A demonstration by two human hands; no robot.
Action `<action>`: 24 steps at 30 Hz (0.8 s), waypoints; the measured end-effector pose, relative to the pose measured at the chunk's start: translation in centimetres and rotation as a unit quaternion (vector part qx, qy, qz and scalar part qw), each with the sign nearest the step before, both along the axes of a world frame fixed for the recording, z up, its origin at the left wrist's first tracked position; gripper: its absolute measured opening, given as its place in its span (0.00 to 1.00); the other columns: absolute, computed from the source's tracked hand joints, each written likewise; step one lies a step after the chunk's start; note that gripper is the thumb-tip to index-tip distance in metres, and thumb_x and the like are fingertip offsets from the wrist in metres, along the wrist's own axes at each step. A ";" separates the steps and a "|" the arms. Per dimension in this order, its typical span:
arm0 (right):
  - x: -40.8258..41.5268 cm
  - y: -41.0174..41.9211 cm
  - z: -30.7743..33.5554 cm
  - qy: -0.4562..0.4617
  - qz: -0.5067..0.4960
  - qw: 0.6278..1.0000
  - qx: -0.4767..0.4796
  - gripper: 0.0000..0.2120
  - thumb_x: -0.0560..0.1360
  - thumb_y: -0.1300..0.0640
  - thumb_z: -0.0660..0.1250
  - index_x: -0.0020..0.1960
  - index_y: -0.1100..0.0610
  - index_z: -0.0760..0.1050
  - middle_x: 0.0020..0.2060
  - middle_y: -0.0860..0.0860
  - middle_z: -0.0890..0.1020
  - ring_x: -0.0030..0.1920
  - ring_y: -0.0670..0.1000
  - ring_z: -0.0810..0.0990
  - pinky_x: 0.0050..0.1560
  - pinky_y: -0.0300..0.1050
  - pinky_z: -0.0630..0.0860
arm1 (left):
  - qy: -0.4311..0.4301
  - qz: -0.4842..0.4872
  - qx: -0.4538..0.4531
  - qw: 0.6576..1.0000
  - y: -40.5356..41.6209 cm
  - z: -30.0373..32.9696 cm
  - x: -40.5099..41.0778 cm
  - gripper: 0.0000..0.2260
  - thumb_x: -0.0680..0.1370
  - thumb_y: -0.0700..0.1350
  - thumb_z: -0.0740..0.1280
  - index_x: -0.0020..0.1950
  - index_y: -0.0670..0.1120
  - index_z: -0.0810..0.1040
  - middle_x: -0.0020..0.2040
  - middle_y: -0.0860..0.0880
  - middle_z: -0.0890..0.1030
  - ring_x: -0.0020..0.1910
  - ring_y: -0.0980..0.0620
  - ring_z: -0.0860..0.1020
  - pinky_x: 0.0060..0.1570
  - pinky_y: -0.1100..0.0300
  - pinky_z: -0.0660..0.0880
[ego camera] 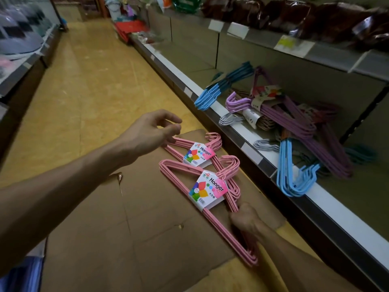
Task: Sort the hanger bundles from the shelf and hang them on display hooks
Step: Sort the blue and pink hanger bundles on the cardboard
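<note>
Two pink hanger bundles with "Hanger" labels lie on flattened cardboard on the floor. My right hand is closed around the near pink bundle at its lower right arm. My left hand hovers with fingers apart just over the left corner of the far pink bundle, holding nothing. On the low shelf to the right lie more bundles: blue, purple and another blue one hanging over the shelf edge.
A grey hanger bundle pokes out under the purple ones. An upper shelf carries dark wrapped packs. The yellow aisle floor runs ahead, with another shelf unit on the left and red goods at the far end.
</note>
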State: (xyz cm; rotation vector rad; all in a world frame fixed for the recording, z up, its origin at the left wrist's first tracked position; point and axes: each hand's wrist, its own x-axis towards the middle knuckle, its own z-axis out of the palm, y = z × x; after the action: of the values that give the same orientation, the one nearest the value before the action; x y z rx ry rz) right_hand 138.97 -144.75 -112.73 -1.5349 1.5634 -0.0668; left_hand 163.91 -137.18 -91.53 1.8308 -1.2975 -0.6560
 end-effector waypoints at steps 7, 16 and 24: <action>2.7 0.7 2.8 -0.207 -0.031 0.970 0.124 0.05 0.79 0.66 0.58 0.49 0.65 0.73 0.28 0.54 0.77 0.24 0.50 0.74 0.24 0.43 0.73 | -0.012 0.024 0.013 1.000 1.0 0.2 2.6 0.04 0.81 0.49 0.65 0.54 0.55 0.78 0.51 0.52 0.81 0.45 0.56 0.83 0.45 0.58 0.80; 8.5 3.1 6.1 -0.223 0.045 0.974 -0.012 0.09 0.81 0.61 0.59 0.49 0.53 0.76 0.29 0.51 0.77 0.23 0.46 0.72 0.25 0.42 0.72 | -0.016 0.043 0.027 0.999 2.9 1.1 5.2 0.04 0.80 0.50 0.66 0.52 0.56 0.80 0.49 0.55 0.82 0.43 0.60 0.83 0.40 0.65 0.78; 15.0 7.8 9.4 -0.244 0.137 0.956 -0.089 0.05 0.79 0.55 0.65 0.44 0.52 0.77 0.26 0.47 0.77 0.19 0.39 0.72 0.20 0.33 0.66 | -0.037 0.056 0.097 0.993 4.0 2.1 6.6 0.16 0.79 0.58 0.65 0.60 0.50 0.80 0.49 0.57 0.79 0.48 0.60 0.77 0.44 0.62 0.71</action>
State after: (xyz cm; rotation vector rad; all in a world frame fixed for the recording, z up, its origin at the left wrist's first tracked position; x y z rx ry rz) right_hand 153.96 -136.90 -103.33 -1.7024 0.9686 -0.4073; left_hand 170.56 -133.15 -89.47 2.0867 -1.2024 -0.6798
